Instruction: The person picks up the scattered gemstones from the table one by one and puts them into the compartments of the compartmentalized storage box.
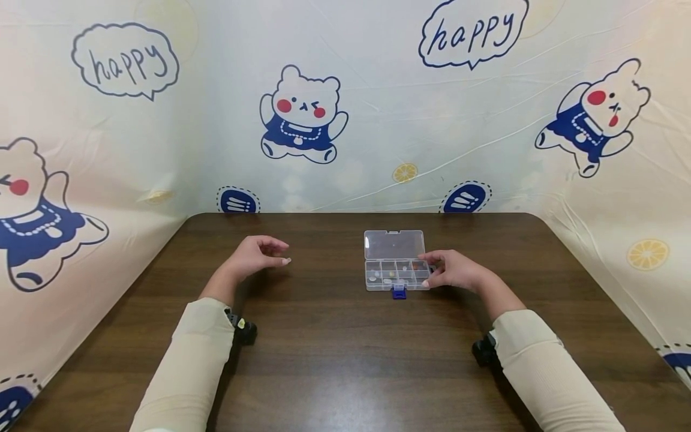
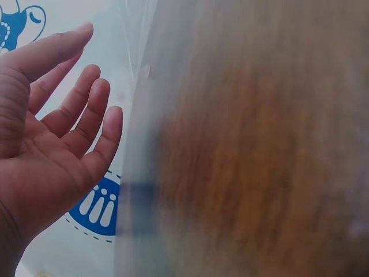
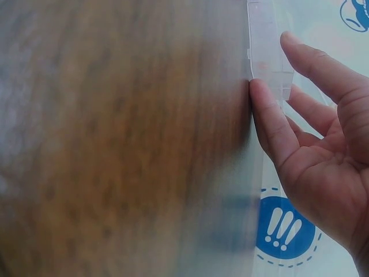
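Note:
A clear plastic compartment box point(image 1: 397, 275) lies on the brown table, right of its middle, with its transparent lid point(image 1: 394, 245) swung up at the back. Small pieces, too tiny to identify, sit in several compartments. A blue latch point(image 1: 399, 292) hangs at the front edge. My right hand point(image 1: 457, 270) grips the box's right end, thumb at the front corner and fingers toward the back. In the right wrist view the box point(image 3: 266, 43) shows beside the fingertips. My left hand point(image 1: 255, 259) hovers over the table left of the box, fingers loosely bent around nothing.
The dark wood table point(image 1: 345, 360) spreads around both hands. Behind it and at the sides hangs a pale cloth point(image 1: 378, 108) printed with bears, lemon slices and words. Each sleeve end carries a small black wrist camera, such as the left one point(image 1: 246, 332).

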A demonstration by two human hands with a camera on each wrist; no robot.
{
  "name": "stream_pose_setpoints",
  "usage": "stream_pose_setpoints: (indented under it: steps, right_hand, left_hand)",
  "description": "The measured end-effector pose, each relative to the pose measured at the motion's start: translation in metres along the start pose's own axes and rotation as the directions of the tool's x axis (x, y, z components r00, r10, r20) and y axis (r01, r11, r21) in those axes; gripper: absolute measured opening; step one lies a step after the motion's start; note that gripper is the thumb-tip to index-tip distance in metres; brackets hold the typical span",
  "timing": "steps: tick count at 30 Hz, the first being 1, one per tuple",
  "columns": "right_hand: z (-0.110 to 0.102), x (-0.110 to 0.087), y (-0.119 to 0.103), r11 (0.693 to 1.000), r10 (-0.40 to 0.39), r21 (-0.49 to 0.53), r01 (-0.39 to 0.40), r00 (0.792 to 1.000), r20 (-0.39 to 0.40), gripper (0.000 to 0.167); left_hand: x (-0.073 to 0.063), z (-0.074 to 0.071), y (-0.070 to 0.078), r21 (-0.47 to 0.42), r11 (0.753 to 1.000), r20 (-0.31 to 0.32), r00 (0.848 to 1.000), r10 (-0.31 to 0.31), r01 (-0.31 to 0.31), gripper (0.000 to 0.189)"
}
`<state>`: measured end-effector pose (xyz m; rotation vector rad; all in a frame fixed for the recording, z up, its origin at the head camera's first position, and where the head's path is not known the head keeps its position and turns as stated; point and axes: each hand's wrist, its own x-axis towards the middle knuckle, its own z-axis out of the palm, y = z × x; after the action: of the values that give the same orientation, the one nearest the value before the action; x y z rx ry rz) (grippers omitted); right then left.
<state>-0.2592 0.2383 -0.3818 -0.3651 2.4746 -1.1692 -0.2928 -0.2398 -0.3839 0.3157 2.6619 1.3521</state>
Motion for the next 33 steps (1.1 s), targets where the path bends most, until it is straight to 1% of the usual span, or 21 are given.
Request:
stream_pose_setpoints:
  steps: [5,12,19,25,33]
  right_hand:
    - [0.0,0.0,0.0,1.0,0.006,0.0,-0.006,1.0,0.002,0.073]
    - [0.0,0.002,0.001,1.0,-0.001,0.004,0.001,1.0,0.003,0.073]
    - [0.0,0.001,0.001,1.0,0.006,0.003,-0.006,1.0,0.005,0.074]
    - [0.0,0.001,0.001,1.0,0.007,0.006,-0.007,1.0,0.01,0.074]
    - [-0.002,0.002,0.004,1.0,0.0,0.001,0.0,1.0,0.013,0.075]
  left_hand:
    - [0.006,0.0,-0.003,0.056,0.998,0.017,1.0,-0.004,0.003,0.042]
    - [0.011,0.0,-0.005,0.075,0.996,0.038,0.998,-0.042,0.039,0.039]
    - [0.014,0.001,-0.006,0.122,0.992,0.06,0.998,-0.032,0.024,0.035]
    - [0.018,0.002,-0.008,0.146,0.987,0.065,0.995,-0.071,0.061,0.033]
    - [0.023,0.004,-0.008,0.208,0.976,0.071,0.994,-0.086,0.07,0.03]
